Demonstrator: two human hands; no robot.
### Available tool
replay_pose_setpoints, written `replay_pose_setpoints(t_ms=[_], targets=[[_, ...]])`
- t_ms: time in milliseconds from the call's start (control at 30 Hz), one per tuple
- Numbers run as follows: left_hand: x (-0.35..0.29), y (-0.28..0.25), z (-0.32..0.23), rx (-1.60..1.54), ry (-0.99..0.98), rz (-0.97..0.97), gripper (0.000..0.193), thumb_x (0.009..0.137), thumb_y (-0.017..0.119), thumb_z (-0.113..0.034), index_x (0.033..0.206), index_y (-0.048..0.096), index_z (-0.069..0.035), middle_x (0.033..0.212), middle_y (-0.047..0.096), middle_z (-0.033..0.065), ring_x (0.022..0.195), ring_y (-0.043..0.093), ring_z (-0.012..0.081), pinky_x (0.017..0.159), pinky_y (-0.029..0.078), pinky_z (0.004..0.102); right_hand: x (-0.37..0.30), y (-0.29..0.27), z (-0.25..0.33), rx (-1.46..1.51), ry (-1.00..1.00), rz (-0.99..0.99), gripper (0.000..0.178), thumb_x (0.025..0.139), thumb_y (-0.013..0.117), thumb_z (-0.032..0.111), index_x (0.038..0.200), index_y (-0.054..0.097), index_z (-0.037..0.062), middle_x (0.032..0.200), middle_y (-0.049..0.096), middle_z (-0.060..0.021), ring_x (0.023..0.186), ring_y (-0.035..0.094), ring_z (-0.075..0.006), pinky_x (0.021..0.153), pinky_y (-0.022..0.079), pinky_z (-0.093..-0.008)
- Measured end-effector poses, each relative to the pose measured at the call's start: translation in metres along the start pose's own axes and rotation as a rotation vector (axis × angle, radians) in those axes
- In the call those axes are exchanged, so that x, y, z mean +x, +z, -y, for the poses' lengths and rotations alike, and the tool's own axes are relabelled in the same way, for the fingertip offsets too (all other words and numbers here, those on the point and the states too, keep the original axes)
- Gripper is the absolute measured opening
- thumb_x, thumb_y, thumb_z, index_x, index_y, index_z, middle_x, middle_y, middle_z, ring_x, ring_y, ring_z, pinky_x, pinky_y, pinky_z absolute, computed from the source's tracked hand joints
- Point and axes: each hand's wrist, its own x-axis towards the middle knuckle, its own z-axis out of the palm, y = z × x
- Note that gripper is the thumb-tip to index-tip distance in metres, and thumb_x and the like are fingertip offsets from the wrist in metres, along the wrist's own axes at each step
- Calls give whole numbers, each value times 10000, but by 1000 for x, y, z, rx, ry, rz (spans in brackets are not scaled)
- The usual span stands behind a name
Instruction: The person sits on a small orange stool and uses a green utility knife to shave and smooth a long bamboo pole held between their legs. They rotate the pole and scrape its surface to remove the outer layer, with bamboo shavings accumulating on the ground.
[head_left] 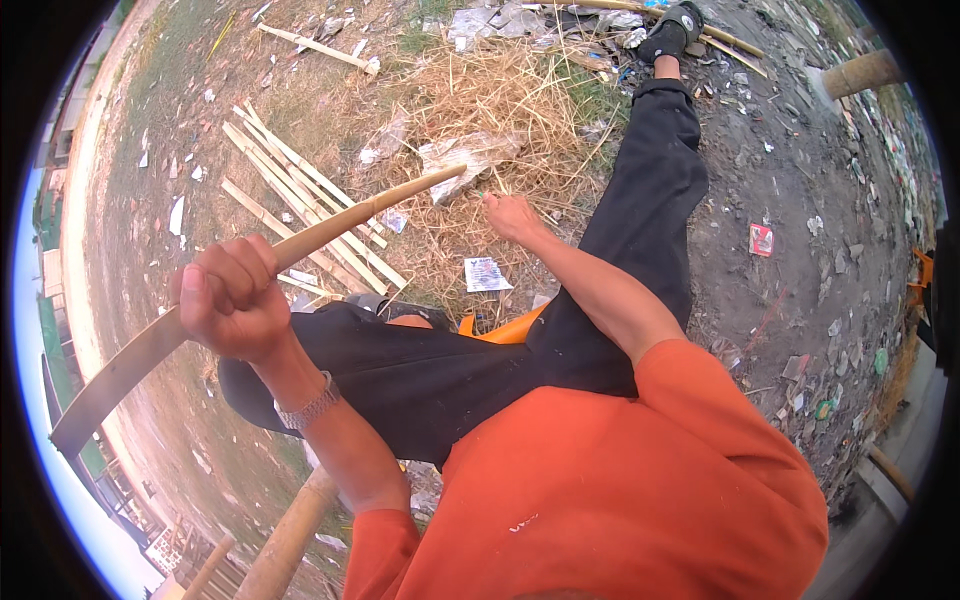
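Note:
My left hand (235, 298) is closed in a fist around a long bamboo strip (335, 225). Its broad, flat end reaches down to the lower left, and its narrow end points to the upper right, over the straw. A metal-band watch circles my left wrist. My right hand (512, 218) is closed just below the strip's narrow end, apart from it. Whatever its fingers hold is too small to make out. Beneath that narrow end lies a crumpled, pale plastic sheet (465, 155) on a heap of dry straw and shavings (500, 100).
Several split bamboo strips (290, 190) lie on the ground at left. My black-trousered legs (640, 210) are spread, with an orange seat edge (512, 328) between them. Bamboo poles (290, 535) rise at lower left and upper right. Litter covers the dark ground at right.

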Motion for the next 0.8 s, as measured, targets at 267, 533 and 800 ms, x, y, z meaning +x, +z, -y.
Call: replay_pose_setpoints(t_ms=[267,533,800], targets=[[8,3,-1,131,18,-370,435,917,414,-224,541,201,-172,477,175,-33,429,175,88,479,234,268,4,-2,15,50,128,-36,689,962,252,475,856,635,-88,848,612,-311,865,598,-434,832,445,-480],[9,21,3,269,77,-690,478,900,468,-261,520,190,-178,472,151,-41,418,172,89,477,241,258,-99,-63,134,187,-329,125,694,963,306,482,596,498,-74,512,472,-215,520,507,-341,570,392,-457],[5,26,2,289,73,-671,464,892,458,-247,521,189,-177,467,157,-36,414,172,92,470,238,267,-101,-43,130,199,-309,20,683,966,336,438,552,497,-80,496,469,-249,480,480,-387,567,395,-493]])
